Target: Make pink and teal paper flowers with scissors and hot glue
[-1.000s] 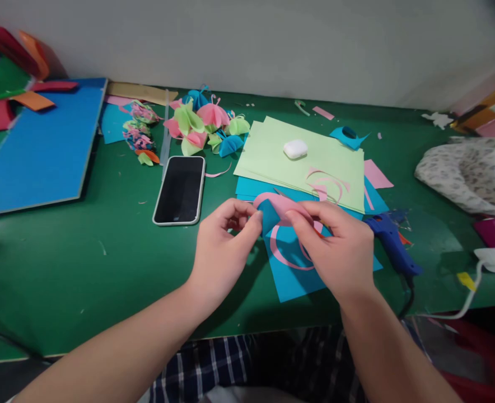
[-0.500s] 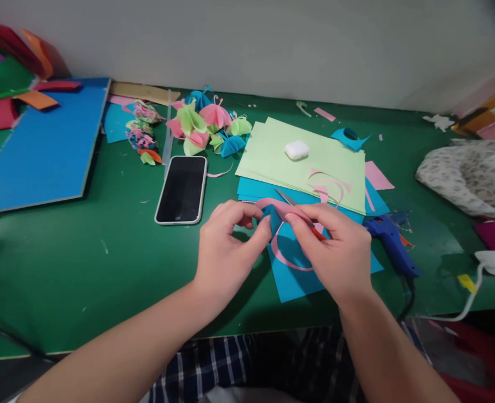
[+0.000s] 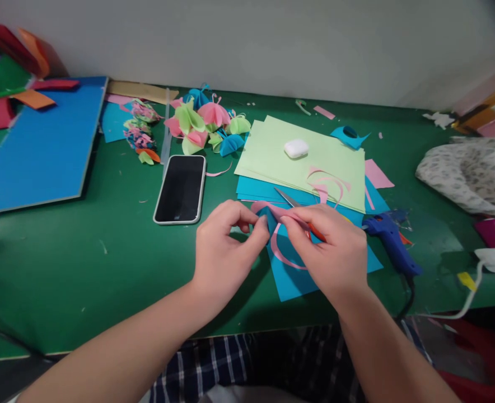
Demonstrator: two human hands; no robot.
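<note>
Between my two hands is a small folded paper piece, with a blue part (image 3: 270, 222) and a pink part (image 3: 272, 209) against each other. My left hand (image 3: 230, 246) is closed, pinching the blue part between thumb and fingers. Closed as well, my right hand (image 3: 331, 240) pinches the pink part from the other side. Scissors with orange handles (image 3: 317, 232) lie under my right hand, their blades (image 3: 286, 197) pointing up and left. Beneath my hands are blue paper sheets (image 3: 293, 285) and a curved pink paper strip (image 3: 281, 256).
Pale green sheets (image 3: 264, 151) carry a white earbud case (image 3: 296, 148). A phone (image 3: 180, 190) lies left of my hands, with folded paper pieces (image 3: 214, 115) behind it. A blue glue gun (image 3: 392, 240) is at the right. A blue board (image 3: 50, 145) occupies the far left.
My hands have shifted very slightly left, both still pinching the blue and pink paper. The pink part now leans a little more over the blue one.
</note>
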